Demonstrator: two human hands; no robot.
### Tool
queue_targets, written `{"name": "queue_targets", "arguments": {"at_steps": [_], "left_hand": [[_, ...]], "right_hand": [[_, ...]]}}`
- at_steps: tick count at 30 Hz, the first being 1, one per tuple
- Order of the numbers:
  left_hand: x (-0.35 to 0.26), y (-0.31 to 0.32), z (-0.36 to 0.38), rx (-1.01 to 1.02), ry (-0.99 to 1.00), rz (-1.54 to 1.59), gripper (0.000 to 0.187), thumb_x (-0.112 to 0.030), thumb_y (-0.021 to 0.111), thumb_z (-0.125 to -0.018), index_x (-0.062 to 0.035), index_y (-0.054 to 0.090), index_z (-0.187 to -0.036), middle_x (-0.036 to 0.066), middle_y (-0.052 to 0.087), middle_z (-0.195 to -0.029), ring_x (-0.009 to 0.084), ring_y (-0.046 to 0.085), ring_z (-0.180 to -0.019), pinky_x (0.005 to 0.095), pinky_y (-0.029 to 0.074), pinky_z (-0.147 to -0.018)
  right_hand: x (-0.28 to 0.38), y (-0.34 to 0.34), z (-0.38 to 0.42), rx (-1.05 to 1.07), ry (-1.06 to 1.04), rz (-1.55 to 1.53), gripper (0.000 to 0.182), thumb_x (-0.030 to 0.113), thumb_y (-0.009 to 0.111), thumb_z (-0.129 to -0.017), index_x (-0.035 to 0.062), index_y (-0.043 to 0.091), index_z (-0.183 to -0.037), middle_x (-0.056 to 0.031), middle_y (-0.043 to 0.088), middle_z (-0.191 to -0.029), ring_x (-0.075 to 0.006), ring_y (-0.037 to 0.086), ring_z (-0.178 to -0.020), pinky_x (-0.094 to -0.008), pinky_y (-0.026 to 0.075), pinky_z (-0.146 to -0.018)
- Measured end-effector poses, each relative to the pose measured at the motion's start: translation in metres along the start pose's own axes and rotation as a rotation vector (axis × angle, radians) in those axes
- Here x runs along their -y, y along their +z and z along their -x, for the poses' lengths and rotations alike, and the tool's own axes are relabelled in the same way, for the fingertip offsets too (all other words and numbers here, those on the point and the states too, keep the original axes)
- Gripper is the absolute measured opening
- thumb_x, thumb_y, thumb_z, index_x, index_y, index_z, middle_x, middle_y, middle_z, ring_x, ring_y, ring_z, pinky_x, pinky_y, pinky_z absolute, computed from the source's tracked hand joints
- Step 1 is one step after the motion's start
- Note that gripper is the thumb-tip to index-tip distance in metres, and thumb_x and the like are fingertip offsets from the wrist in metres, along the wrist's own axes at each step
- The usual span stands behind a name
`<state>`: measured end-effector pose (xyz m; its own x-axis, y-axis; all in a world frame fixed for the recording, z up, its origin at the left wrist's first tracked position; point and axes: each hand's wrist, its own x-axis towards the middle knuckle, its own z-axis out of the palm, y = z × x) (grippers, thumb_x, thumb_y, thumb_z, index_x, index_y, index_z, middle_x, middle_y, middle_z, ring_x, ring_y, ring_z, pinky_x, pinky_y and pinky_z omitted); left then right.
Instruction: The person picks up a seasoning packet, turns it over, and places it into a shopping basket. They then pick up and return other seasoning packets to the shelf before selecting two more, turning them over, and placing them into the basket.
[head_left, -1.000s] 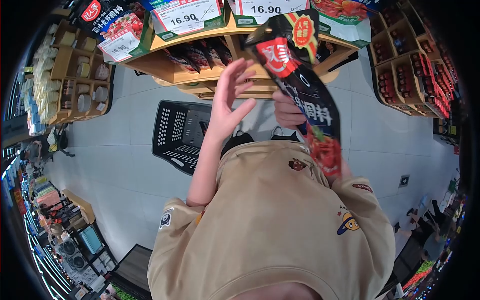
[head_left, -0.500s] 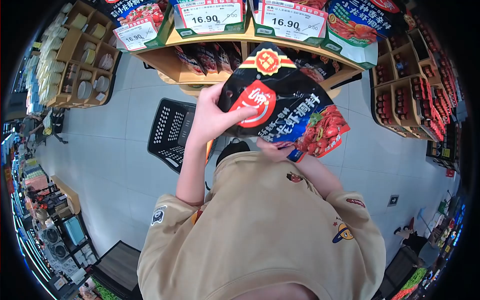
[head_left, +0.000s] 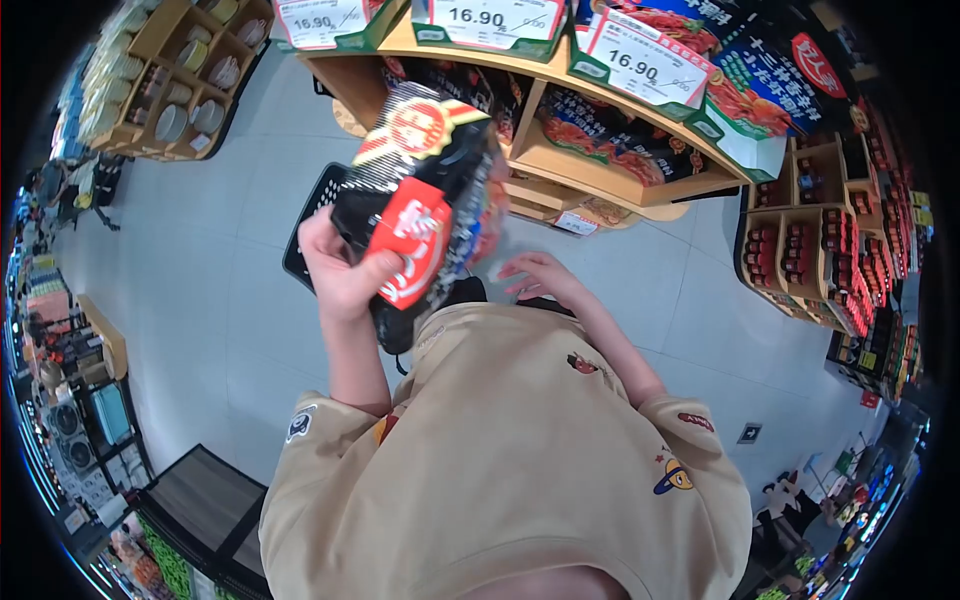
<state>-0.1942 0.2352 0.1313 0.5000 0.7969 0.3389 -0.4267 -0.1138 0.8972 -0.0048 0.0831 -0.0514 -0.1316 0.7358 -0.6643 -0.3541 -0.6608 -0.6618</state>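
Note:
My left hand grips a black crayfish seasoning pouch, its thumb lying across the red label. The pouch is tilted and partly blurred, with a gold-and-red seal near its top. Behind it, a black shopping basket shows only in part. My right hand is empty in front of my waist, its fingers apart, to the right of the pouch and not touching it.
A wooden shelf ahead bears similar pouches and price tags. Bowls stand on a rack at left. Jars fill another rack at right. A dark-framed stand is behind me on the left.
The pouch has moved left in my left hand and turned more edge-on. My right hand has let go of its lower edge. The view has shifted, showing more of the shelf's right part.

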Motion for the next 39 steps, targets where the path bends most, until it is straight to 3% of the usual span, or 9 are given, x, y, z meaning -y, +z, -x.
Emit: {"name": "queue_targets", "arguments": {"at_steps": [3,7,12,14,16,20,24,32,39], "left_hand": [[0.004,-0.041,-0.002,-0.151,0.014,-0.124,0.035,-0.013,0.069,-0.064,0.0052,0.054,-0.09,0.008,0.061,-0.082,0.0105,0.057,-0.071,0.023,0.045,-0.067],[0.027,-0.095,0.0,-0.3,-0.186,-0.331,0.02,-0.004,0.064,-0.071,0.0043,0.056,-0.086,0.007,0.061,-0.08,0.0086,0.056,-0.067,0.0201,0.045,-0.061],[0.085,-0.168,0.009,-0.291,-0.399,-0.635,0.021,-0.01,0.066,-0.071,0.0048,0.057,-0.084,0.003,0.06,-0.075,0.0036,0.052,-0.063,0.0194,0.043,-0.057],[0.122,-0.201,0.017,-0.285,-0.38,-0.754,0.026,-0.015,0.068,-0.07,0.0041,0.057,-0.083,0.004,0.061,-0.073,0.0072,0.053,-0.061,0.0224,0.043,-0.057],[0.16,-0.237,0.031,-0.189,-0.452,-1.193,0.036,-0.03,0.068,-0.067,0.0012,0.059,-0.082,0.014,0.059,-0.069,0.024,0.057,-0.059,0.0295,0.045,-0.058],[0.209,-0.266,0.057,-0.128,-0.518,-1.504,0.034,-0.032,0.06,-0.071,-0.0041,0.058,-0.09,0.017,0.06,-0.076,0.0323,0.058,-0.073,0.0406,0.046,-0.064],[0.256,-0.298,0.074,0.064,-0.831,-1.535,0.023,-0.025,0.055,-0.075,-0.0053,0.055,-0.086,0.017,0.059,-0.077,0.0324,0.058,-0.074,0.0425,0.047,-0.064],[0.339,-0.337,0.117,0.118,-1.142,-1.469,0.024,-0.028,0.052,-0.078,-0.0081,0.052,-0.091,0.016,0.058,-0.087,0.0322,0.057,-0.083,0.0422,0.046,-0.068],[0.39,-0.349,0.141,0.221,-1.252,-1.397,0.025,-0.029,0.047,-0.082,-0.0077,0.05,-0.095,0.017,0.058,-0.089,0.0316,0.057,-0.084,0.0417,0.046,-0.068]], "right_hand": [[-0.006,-0.008,0.005,-0.108,-0.025,0.046,0.03,0.03,0.044,-0.085,0.0061,0.052,-0.1,-0.0064,0.057,-0.099,-0.0171,0.059,-0.083,-0.0264,0.047,-0.07],[-0.03,-0.018,0.005,-0.242,-0.001,0.046,0.026,0.027,0.042,-0.086,0.0061,0.053,-0.098,-0.0073,0.058,-0.098,-0.0168,0.058,-0.084,-0.025,0.045,-0.071],[-0.033,-0.008,0.005,-0.306,0.066,0.048,0.024,0.025,0.041,-0.087,0.006,0.053,-0.097,-0.0073,0.059,-0.097,-0.0168,0.058,-0.084,-0.0251,0.044,-0.072],[-0.036,-0.004,-0.002,-0.317,0.079,0.063,0.024,0.024,0.04,-0.087,0.0056,0.053,-0.097,-0.0069,0.059,-0.095,-0.0157,0.058,-0.083,-0.0239,0.044,-0.07],[-0.042,0.001,-0.006,-0.322,0.083,0.087,0.023,0.022,0.04,-0.087,0.0056,0.053,-0.096,-0.0059,0.059,-0.093,-0.0134,0.057,-0.081,-0.0226,0.043,-0.069],[-0.054,0.008,-0.006,-0.347,0.078,0.145,0.02,0.019,0.041,-0.087,0.005,0.053,-0.095,-0.005,0.06,-0.088,-0.0096,0.056,-0.075,-0.0202,0.042,-0.066],[-0.068,0.019,0.013,-0.425,0.128,0.143,0.02,0.019,0.042,-0.088,0.0045,0.053,-0.095,-0.0048,0.06,-0.088,-0.0093,0.056,-0.075,-0.0201,0.042,-0.065],[-0.076,0.04,0.034,-0.547,0.317,0.133,0.021,0.021,0.041,-0.088,0.0055,0.053,-0.096,-0.0046,0.059,-0.089,-0.0103,0.056,-0.077,-0.0229,0.043,-0.068],[-0.075,0.051,0.026,-0.526,0.394,0.178,0.018,0.018,0.041,-0.087,0.0042,0.052,-0.094,-0.0048,0.059,-0.086,-0.0108,0.056,-0.078,-0.0231,0.043,-0.069]]}}
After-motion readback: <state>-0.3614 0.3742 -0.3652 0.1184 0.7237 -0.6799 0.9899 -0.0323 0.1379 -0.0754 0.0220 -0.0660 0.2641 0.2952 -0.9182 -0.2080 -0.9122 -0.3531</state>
